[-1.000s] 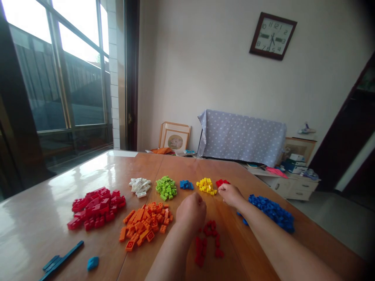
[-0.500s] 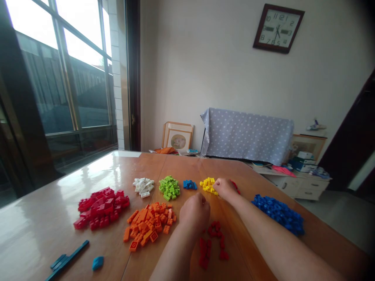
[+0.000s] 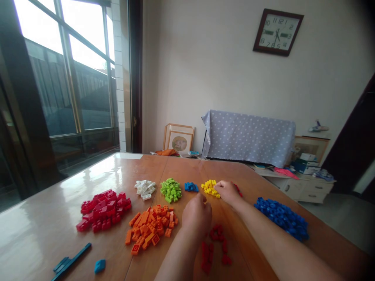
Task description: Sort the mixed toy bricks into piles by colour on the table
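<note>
My left hand (image 3: 197,214) is closed, held over the near middle of the table with its fingers curled; whatever they hold is hidden behind the hand. Farther forward, my right hand (image 3: 229,191) has its fingertips pinched together at the right edge of the pile of yellow bricks (image 3: 209,187). No brick can be made out between those fingertips. Just beyond my left hand lies a small pile of blue bricks (image 3: 191,187). Red bricks (image 3: 207,255) lie in short rows below my left hand, between my forearms. More red bricks (image 3: 238,190) show partly behind my right hand.
Loose bricks lie in piles: lime green (image 3: 171,190), white (image 3: 145,189), orange (image 3: 152,226), crimson (image 3: 105,210), and a large blue pile (image 3: 281,218) beyond my right forearm. A teal strip (image 3: 73,260) and a teal piece (image 3: 100,266) are on the wooden table (image 3: 111,249) at near left.
The whole view has shifted slightly down and to the right. Both hands keep nearly the same places, my right hand still at the edge of the yellow pile.
</note>
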`<state>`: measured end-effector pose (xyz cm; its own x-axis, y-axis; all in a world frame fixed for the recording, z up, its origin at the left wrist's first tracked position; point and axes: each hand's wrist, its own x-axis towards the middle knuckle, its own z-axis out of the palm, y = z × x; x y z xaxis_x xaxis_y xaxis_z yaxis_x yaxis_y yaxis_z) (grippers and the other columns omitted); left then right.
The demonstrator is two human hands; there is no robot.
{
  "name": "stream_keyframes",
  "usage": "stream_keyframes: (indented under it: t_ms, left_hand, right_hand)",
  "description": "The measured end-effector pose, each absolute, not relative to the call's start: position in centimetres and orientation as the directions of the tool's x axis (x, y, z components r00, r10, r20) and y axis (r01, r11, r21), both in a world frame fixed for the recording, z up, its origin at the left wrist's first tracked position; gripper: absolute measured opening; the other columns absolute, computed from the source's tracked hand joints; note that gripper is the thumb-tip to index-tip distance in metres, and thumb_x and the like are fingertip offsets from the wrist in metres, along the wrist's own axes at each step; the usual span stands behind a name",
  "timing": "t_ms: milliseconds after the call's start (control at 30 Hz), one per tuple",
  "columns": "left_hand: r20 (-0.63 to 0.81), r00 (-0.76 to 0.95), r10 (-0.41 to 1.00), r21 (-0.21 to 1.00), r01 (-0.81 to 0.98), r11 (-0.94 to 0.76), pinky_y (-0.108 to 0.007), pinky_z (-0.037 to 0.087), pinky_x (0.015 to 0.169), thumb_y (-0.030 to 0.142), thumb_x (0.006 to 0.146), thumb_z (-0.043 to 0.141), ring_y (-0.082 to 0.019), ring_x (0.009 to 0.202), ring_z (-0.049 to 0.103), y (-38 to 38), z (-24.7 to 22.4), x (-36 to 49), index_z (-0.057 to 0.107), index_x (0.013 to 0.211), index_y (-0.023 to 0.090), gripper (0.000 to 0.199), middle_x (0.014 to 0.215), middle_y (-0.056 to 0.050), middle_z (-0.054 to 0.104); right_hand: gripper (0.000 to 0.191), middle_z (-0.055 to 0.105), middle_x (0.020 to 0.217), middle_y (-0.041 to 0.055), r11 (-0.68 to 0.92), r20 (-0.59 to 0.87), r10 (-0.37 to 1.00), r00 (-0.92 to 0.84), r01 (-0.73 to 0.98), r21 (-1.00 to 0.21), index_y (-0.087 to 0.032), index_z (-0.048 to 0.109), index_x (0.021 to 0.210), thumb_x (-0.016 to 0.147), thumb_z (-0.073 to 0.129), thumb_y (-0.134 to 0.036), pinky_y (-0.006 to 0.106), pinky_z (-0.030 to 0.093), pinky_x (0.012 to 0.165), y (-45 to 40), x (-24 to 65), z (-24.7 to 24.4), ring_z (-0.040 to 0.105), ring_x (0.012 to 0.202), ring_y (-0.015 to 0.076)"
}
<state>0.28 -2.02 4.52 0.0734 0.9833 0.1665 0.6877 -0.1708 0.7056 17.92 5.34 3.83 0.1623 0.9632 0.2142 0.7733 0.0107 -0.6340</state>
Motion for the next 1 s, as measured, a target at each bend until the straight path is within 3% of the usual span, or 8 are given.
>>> stream_keyframes:
  t_ms: [133, 233, 367, 500, 600, 800, 1000]
  left_hand:
    - [0.262, 0.058, 0.963, 0.762, 0.601, -0.243, -0.023, 0.039, 0.070, 0.029, 0.086, 0.056, -0.018, 0.090, 0.064, -1.5, 3.9, 0.6, 0.062, 0.115, 0.022, 0.031, 0.104, -0.007, 0.071]
    - [0.323, 0.101, 0.941, 0.764, 0.558, -0.323, -0.022, 0.036, 0.065, 0.026, 0.087, 0.055, -0.016, 0.081, 0.062, -1.4, 4.1, 0.7, 0.066, 0.099, 0.022, 0.017, 0.091, -0.004, 0.071]
    - [0.360, 0.087, 0.929, 0.755, 0.558, -0.345, -0.022, 0.031, 0.060, 0.024, 0.088, 0.054, -0.014, 0.071, 0.059, -1.6, 4.6, 0.6, 0.065, 0.086, 0.021, 0.012, 0.080, -0.002, 0.068]
    - [0.365, 0.050, 0.930, 0.766, 0.551, -0.331, -0.022, 0.031, 0.062, 0.021, 0.089, 0.053, -0.014, 0.073, 0.059, -1.6, 4.6, 0.4, 0.065, 0.090, 0.021, 0.012, 0.083, -0.003, 0.069]
    - [0.340, 0.028, 0.940, 0.786, 0.541, -0.300, -0.023, 0.031, 0.062, 0.021, 0.088, 0.053, -0.015, 0.074, 0.060, -1.5, 4.4, 0.4, 0.066, 0.092, 0.021, 0.013, 0.083, -0.004, 0.070]
    - [0.324, 0.021, 0.946, 0.795, 0.536, -0.284, -0.023, 0.031, 0.062, 0.024, 0.088, 0.055, -0.016, 0.075, 0.060, -1.4, 4.5, 0.2, 0.068, 0.094, 0.022, 0.015, 0.086, -0.004, 0.071]
    - [0.271, 0.025, 0.962, 0.813, 0.529, -0.243, -0.023, 0.033, 0.063, 0.025, 0.087, 0.055, -0.016, 0.075, 0.061, -1.7, 4.7, 0.2, 0.070, 0.098, 0.023, 0.019, 0.087, -0.005, 0.072]
  right_hand:
    - [0.029, 0.060, 0.067, -0.0014, 0.067, 0.091, 0.996, 0.016, 0.549, -0.833, -0.017, 0.062, 0.081, 0.084, 0.055, -0.045, 0.021, 0.032, 0.051, 2.6, 15.9, 4.4, 0.045, 0.055, 0.0092]
    - [0.031, 0.053, 0.060, -0.0036, 0.060, 0.051, 0.998, -0.039, 0.316, -0.947, -0.016, 0.061, 0.075, 0.078, 0.063, -0.047, 0.021, 0.025, 0.046, 0.8, 14.8, 5.0, 0.036, 0.048, 0.0066]
    - [0.033, 0.053, 0.056, -0.0035, -0.013, -0.024, 0.999, -0.033, 0.276, -0.961, -0.016, 0.064, 0.076, 0.075, 0.065, -0.049, 0.022, 0.022, 0.043, 0.0, 14.8, 5.5, 0.037, 0.044, 0.0072]
    - [0.031, 0.060, 0.061, -0.0010, 0.051, 0.074, 0.997, 0.036, 0.435, -0.899, -0.017, 0.068, 0.084, 0.079, 0.060, -0.047, 0.022, 0.031, 0.047, 1.4, 17.6, 5.6, 0.047, 0.048, 0.0096]
    - [0.028, 0.064, 0.066, 0.0015, 0.041, 0.211, 0.962, 0.174, 0.672, -0.740, -0.017, 0.068, 0.081, 0.085, 0.051, -0.039, 0.022, 0.034, 0.052, 3.4, 20.8, 5.5, 0.052, 0.055, 0.0115]
    - [0.023, 0.054, 0.049, -0.0001, -0.068, 0.214, 0.951, 0.222, 0.827, -0.559, -0.017, 0.058, 0.051, 0.074, 0.060, -0.020, 0.025, 0.024, 0.054, 6.2, 23.5, 4.0, 0.047, 0.055, 0.0124]
    - [0.029, 0.056, 0.049, 0.0023, -0.163, 0.154, 0.949, 0.275, 0.847, -0.506, -0.019, 0.057, 0.046, 0.072, 0.066, -0.029, 0.027, 0.026, 0.054, 7.7, 22.2, 2.6, 0.050, 0.053, 0.0144]
